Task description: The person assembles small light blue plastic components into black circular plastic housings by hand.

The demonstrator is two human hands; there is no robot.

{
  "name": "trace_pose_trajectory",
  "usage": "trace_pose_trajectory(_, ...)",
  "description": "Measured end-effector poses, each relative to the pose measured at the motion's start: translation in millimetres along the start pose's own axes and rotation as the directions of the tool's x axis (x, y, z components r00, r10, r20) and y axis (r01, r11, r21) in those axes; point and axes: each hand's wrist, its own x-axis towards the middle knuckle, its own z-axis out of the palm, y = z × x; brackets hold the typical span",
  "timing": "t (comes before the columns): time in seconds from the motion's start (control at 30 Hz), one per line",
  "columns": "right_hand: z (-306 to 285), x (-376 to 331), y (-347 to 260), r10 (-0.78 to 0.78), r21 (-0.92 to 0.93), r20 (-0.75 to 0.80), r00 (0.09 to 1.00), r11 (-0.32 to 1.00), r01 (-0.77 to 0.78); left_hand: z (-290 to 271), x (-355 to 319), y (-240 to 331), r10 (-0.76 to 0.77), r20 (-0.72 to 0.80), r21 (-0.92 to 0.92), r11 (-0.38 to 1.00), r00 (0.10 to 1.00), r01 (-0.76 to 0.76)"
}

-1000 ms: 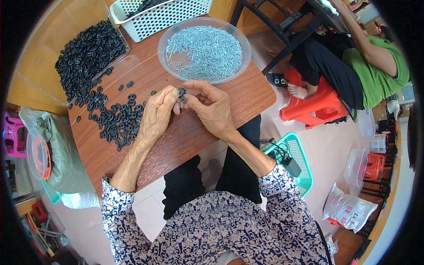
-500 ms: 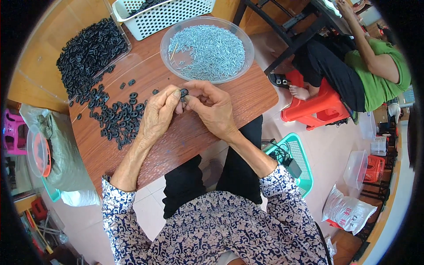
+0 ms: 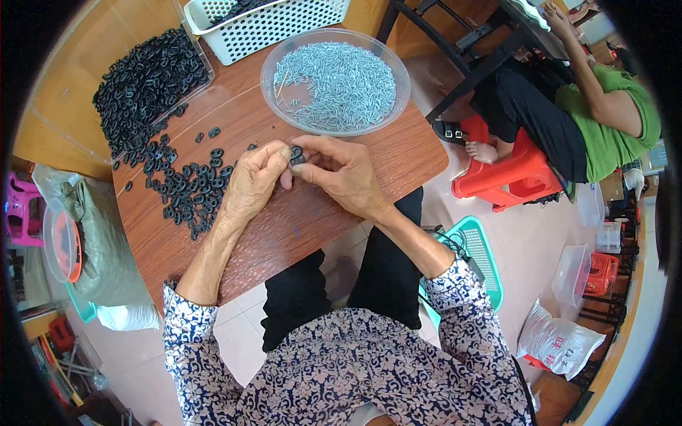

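A small black plastic piece with two round holes (image 3: 296, 153) is held up over the wooden table. My right hand (image 3: 346, 172) pinches it between thumb and forefinger. My left hand (image 3: 257, 174) is closed right beside it, thumb pressed to forefinger at the piece's left edge; whatever those fingertips hold is hidden. To the left of my hands, many similar black pieces (image 3: 193, 190) lie loose on the tabletop. Beyond my hands stands a round clear tub (image 3: 406, 85) filled with small silvery-blue pins (image 3: 348, 82).
A clear bin at the far left spills a heap of black pieces (image 3: 145, 85). Behind it stands a white perforated basket (image 3: 273, 35). A green basket (image 3: 486, 248) sits on the floor at right. Another person in a green shirt (image 3: 611, 121) sits on a red stool (image 3: 515, 177).
The black piece has turned so its two holes show more plainly, and it sits more in my right fingers. My left thumb has slid off its face to its edge.
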Motion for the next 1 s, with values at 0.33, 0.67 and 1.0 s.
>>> trace_pose_trajectory(0.33,-8,8,0,-0.256,-0.369,0.161,0.953,0.88,0.299,-5,3,-10,0.084,0.064,0.014,0.996,0.994,-0.085)
trace_pose_trajectory(0.67,-5,8,0,-0.318,-0.392,0.17,0.933,0.846,0.36,3,-2,-9,0.096,0.012,-0.008,0.995,0.995,-0.096)
trace_pose_trajectory(1.0,-3,6,-1,-0.294,-0.428,0.172,0.94,0.837,0.34,6,-2,-7,0.099,0.0,-0.03,0.995,0.995,-0.099)
